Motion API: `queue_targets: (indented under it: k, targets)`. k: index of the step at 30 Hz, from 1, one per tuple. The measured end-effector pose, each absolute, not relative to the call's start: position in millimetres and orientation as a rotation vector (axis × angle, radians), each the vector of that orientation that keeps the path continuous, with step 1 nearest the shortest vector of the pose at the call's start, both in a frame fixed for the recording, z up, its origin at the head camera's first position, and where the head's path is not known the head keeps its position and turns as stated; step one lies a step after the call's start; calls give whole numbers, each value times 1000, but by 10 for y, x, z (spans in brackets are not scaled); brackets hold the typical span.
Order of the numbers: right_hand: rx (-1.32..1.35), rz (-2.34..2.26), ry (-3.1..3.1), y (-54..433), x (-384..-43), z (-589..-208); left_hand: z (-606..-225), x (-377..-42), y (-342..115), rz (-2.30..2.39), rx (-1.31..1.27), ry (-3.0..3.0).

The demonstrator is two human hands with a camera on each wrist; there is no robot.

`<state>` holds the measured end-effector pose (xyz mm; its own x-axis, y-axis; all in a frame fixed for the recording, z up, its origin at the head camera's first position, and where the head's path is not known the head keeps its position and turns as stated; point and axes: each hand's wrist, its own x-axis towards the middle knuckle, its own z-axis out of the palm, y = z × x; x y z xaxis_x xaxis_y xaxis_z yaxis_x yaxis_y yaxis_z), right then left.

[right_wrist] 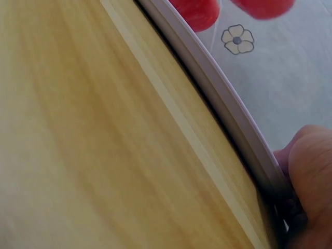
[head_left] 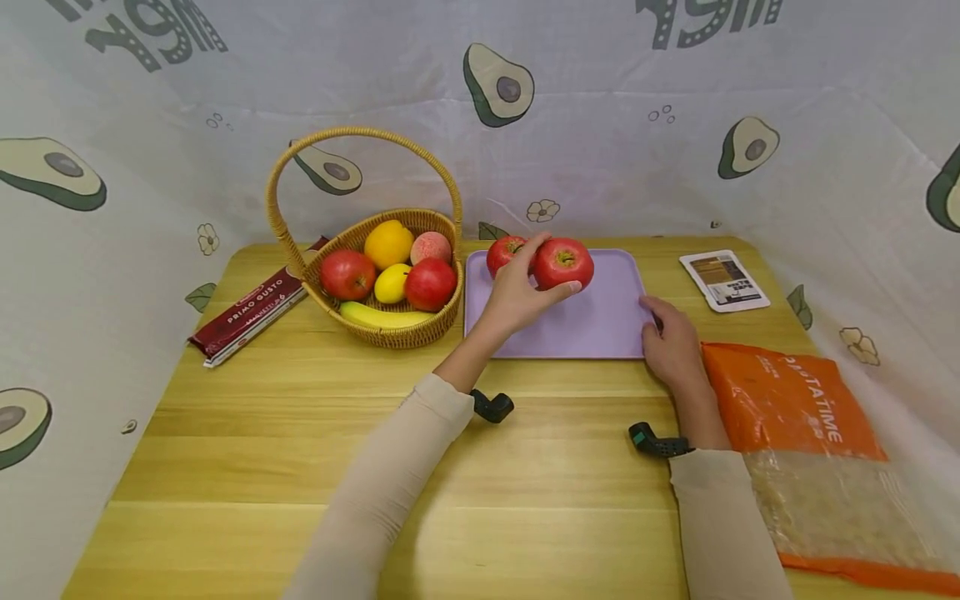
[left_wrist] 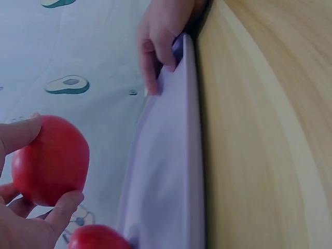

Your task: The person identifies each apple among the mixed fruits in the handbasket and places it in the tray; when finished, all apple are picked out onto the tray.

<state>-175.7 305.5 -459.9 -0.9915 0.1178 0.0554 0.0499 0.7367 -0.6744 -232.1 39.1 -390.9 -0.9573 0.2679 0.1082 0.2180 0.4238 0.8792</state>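
Observation:
My left hand (head_left: pixel 517 292) grips a red apple (head_left: pixel 564 265) between thumb and fingers, holding it over the purple tray (head_left: pixel 600 333). In the left wrist view this apple (left_wrist: pixel 54 161) shows space beneath it. A second red apple (head_left: pixel 504 252) sits at the tray's back left, partly covered by my left fingers. At the tray's right end, my right hand (head_left: pixel 671 346) holds the edge, with thumb and fingers on the rim. The right wrist view catches only part of that right hand (right_wrist: pixel 314 176) beside the tray's side wall (right_wrist: pixel 228 109).
Left of the tray stands a wicker basket (head_left: pixel 393 336) with a tall handle and several fruits. Behind it lies a dark red spaghetti pack (head_left: pixel 251 312). An orange bag (head_left: pixel 795 400) lies by my right forearm; a white packet (head_left: pixel 724 281) is at the back right.

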Motion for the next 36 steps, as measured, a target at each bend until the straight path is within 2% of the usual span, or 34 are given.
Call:
queue_targets:
  k: [10,22,36]
  targets:
    - [-188,1102,-2873,3046,-1754,-4596,-4146,-2542,847,1669,372,2584]
    - [-169,1092,-2858,3042,-1785,-4586,-4487,-2771,1088,1623,285,2713]
    - [-186,1092,-2878,3042,-1768,-4572,-4361,-2684,1044,1423,357,2710]
